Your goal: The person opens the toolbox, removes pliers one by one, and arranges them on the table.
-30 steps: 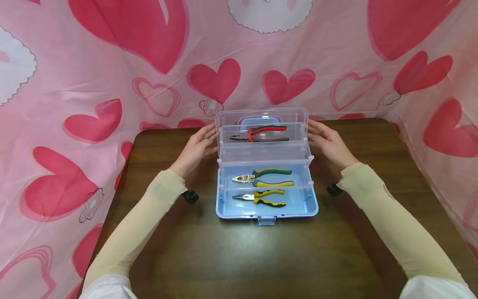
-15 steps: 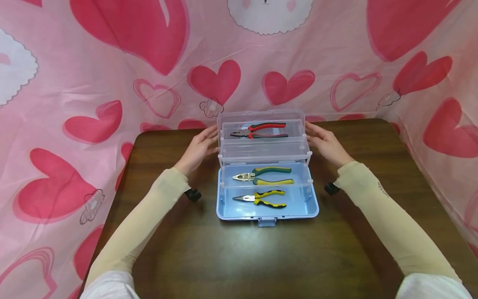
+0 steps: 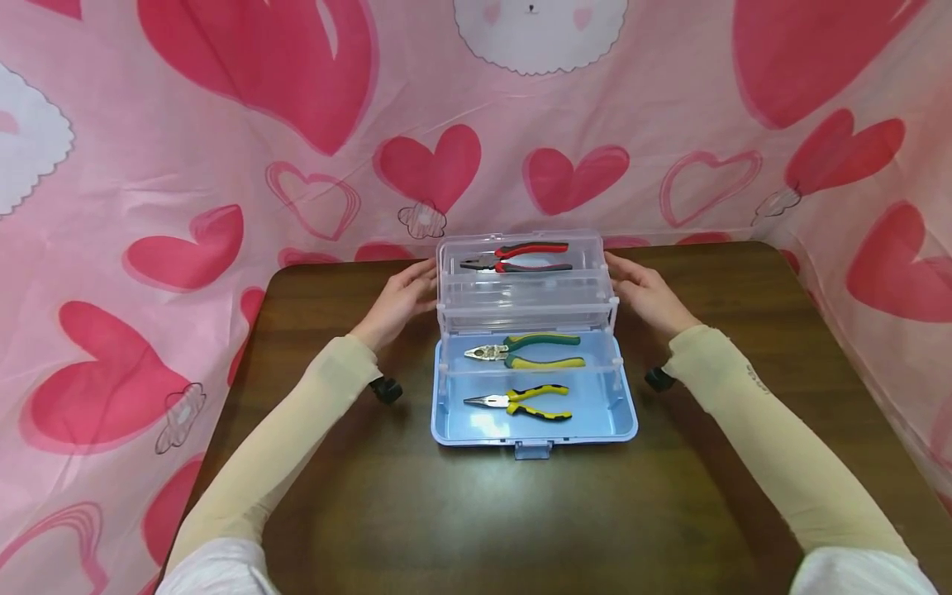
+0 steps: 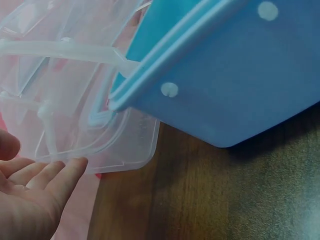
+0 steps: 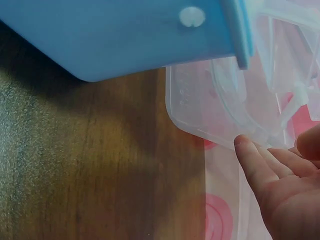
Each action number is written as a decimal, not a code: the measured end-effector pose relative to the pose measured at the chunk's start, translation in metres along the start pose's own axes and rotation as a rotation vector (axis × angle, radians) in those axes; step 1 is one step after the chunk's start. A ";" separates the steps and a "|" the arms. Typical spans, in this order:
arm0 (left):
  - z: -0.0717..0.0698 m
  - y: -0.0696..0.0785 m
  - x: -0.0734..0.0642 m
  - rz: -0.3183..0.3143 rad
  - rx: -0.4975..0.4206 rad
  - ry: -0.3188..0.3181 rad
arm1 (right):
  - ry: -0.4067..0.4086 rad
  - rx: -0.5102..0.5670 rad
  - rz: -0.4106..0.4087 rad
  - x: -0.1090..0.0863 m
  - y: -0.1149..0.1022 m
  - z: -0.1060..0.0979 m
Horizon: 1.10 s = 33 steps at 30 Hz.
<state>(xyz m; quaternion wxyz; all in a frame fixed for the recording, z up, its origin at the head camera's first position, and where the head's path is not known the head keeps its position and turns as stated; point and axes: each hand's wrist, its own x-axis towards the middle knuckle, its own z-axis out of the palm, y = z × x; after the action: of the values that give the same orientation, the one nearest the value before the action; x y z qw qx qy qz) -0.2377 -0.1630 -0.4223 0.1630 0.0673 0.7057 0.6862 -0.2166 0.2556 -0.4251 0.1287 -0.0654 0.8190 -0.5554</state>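
Note:
A blue toolbox [image 3: 535, 440] stands open on the table, its clear lid [image 3: 518, 238] leaning back with the clear trays [image 3: 528, 316] spread out. My left hand [image 3: 402, 304] is at the lid's left side, with extended fingertips [image 4: 76, 164] right at its edge. At the right side my right hand [image 3: 649, 299] mirrors it, fingertips [image 5: 243, 142] at the lid's edge. Red-and-black pliers [image 3: 531, 248] lie in the upper tray. Green-and-yellow combination pliers [image 3: 550, 363] lie in the middle. Yellow-and-black needle-nose pliers [image 3: 491, 402] lie in the front of the blue base.
The box sits towards the back of a dark wooden table [image 3: 521, 521]. Behind it hangs a pink cloth [image 3: 506, 107] with a heart print, close to the lid. A latch [image 3: 533, 450] sticks out at the box's front.
The lid has tilted further back and lower, and the upper trays have shifted back with it. Both hands have moved along slightly, staying at its sides.

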 end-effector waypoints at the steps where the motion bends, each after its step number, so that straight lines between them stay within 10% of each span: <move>1: 0.000 -0.001 0.000 -0.003 0.004 0.001 | -0.003 0.003 -0.001 0.000 0.001 0.000; 33: -0.002 -0.023 -0.007 -0.033 0.060 0.014 | -0.098 0.112 0.074 -0.001 0.020 0.007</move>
<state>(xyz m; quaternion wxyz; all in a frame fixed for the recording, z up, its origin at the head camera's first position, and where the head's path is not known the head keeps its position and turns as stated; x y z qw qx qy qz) -0.2287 -0.1686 -0.4440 0.1672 0.0554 0.7280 0.6625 -0.2125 0.2568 -0.4456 0.1925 -0.0549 0.7813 -0.5912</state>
